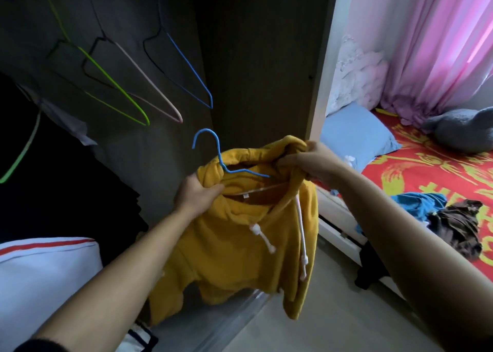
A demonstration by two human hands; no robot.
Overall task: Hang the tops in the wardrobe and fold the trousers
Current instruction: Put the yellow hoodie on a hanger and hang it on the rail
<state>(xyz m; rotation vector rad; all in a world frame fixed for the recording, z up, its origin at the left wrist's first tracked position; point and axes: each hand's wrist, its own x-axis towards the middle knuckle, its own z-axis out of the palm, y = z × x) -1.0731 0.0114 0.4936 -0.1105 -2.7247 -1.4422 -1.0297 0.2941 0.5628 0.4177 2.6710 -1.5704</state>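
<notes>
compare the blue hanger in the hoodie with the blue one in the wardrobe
The hoodie's blue hanger is half buried in the yellow hoodie, only hook and one arm showing; the wardrobe's blue hanger is bare. The first is carried, hook free; the second hangs higher. Both are thin and blue.

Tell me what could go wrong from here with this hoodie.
1. The left hand and right hand grip the hoodie by its fabric, not by the blue hanger. The hanger could tip or slide out of the neck.
2. The hood is bunched around the hook, so the hoodie may hang lopsided.
3. Lifting it in could snag the empty hangers just above.
</notes>
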